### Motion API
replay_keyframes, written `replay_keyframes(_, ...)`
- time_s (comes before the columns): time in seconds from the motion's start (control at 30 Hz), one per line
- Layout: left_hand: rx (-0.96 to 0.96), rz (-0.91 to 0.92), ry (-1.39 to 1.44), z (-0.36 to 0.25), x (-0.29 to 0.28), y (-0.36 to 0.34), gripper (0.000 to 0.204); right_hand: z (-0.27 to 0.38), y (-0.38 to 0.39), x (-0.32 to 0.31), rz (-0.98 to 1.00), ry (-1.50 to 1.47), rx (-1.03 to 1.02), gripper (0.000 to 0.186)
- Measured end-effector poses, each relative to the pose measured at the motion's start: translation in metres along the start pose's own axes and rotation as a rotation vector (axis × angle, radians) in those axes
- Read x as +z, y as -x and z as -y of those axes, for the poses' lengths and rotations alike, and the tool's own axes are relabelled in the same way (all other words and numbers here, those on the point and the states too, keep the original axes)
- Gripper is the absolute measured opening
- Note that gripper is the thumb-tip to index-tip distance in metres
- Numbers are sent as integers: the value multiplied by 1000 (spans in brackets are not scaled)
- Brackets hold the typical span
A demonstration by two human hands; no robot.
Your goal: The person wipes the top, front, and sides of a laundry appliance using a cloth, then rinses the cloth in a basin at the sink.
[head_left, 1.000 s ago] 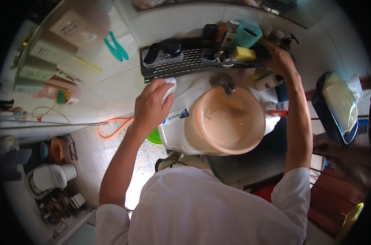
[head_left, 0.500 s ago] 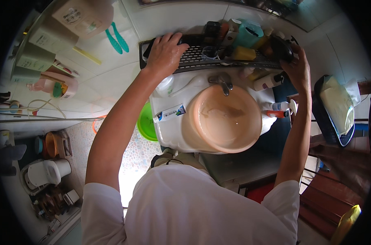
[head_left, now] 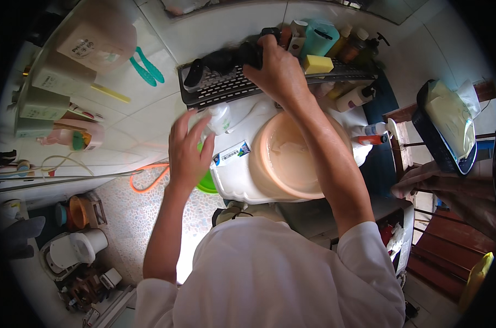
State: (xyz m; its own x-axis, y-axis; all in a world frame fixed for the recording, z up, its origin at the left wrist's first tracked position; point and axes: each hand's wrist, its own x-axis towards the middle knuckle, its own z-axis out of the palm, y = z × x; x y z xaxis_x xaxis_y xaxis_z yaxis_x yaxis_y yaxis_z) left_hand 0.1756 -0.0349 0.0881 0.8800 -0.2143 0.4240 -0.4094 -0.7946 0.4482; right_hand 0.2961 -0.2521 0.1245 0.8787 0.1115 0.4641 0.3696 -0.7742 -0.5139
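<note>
My right hand point(head_left: 278, 71) reaches across onto the black slotted shelf point(head_left: 208, 98), its fingers curled on a dark object point(head_left: 251, 54) among the black items point(head_left: 220, 64) there. My left hand point(head_left: 189, 153) is lower, fingers apart, just left of a white cup-like container point(head_left: 219, 119) on the white sink point(head_left: 231, 183). A toothpaste tube point(head_left: 231, 154) lies beside a peach basin point(head_left: 290, 164) holding water, below the tap, which my right forearm partly hides. A yellow sponge point(head_left: 318, 64), a turquoise container point(head_left: 319, 38) and several bottles point(head_left: 353, 46) stand on the shelf.
At left are wall-mounted bins point(head_left: 95, 41), turquoise tongs point(head_left: 147, 65) and an orange hose point(head_left: 141, 187). A green basin point(head_left: 207, 183) sits below the sink. A toilet point(head_left: 81, 246) is at lower left. A dark tray with a plastic-covered bundle point(head_left: 447, 126) is at right.
My right hand has moved left along the shelf, shifting a dark object from the right end. My left hand has come down from the shelf to beside the white container.
</note>
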Motion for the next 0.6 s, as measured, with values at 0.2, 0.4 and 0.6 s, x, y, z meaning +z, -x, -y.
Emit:
replay_keyframes(0.2, -245, 135, 24, 14, -9, 91, 34, 15, 14, 12, 29, 141, -24, 54)
replay_keyframes(0.4, -303, 193, 87, 3, -9, 95, 34, 0, 85, 3, -17, -39, -129, 41)
replay_keyframes(0.6, 54, 155, 31, -32, 5, -1, 37, -83, 97, -43, -103, 37, 145, 27)
